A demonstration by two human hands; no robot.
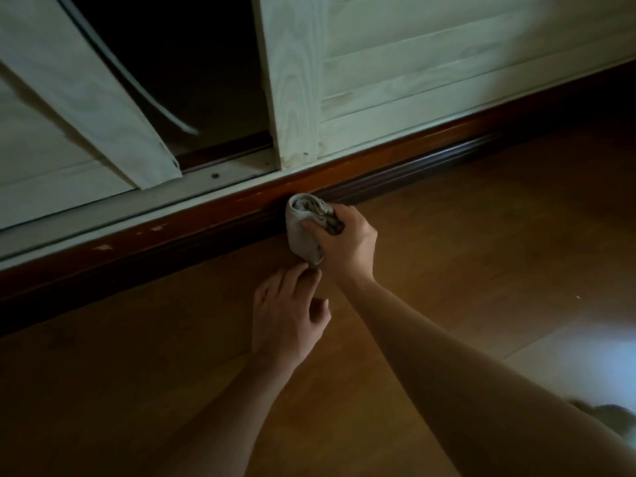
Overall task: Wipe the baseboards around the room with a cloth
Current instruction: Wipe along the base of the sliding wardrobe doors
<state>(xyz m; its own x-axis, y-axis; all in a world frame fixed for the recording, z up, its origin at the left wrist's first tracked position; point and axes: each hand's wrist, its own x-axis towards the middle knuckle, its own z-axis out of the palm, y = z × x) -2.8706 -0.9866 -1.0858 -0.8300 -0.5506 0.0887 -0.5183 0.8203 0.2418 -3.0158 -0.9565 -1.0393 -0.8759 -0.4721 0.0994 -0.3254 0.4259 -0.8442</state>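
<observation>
A dark reddish-brown baseboard (192, 232) runs diagonally from lower left to upper right along the foot of a pale wooden wardrobe. My right hand (347, 242) grips a bunched grey cloth (303, 232) and presses it against the baseboard near the middle of the view. Just below it hovers my left hand (287, 315), over the wooden floor, fingers spread and empty, its fingertips close to the cloth's lower end.
Pale sliding wardrobe doors (299, 80) stand above the baseboard, with a dark gap between them and a metal track (213, 177) at the bottom. The baseboard has small chips (103, 247) at the left. Wooden floor (481, 235) spreads to the right; a bright patch (605, 359) lies at far right.
</observation>
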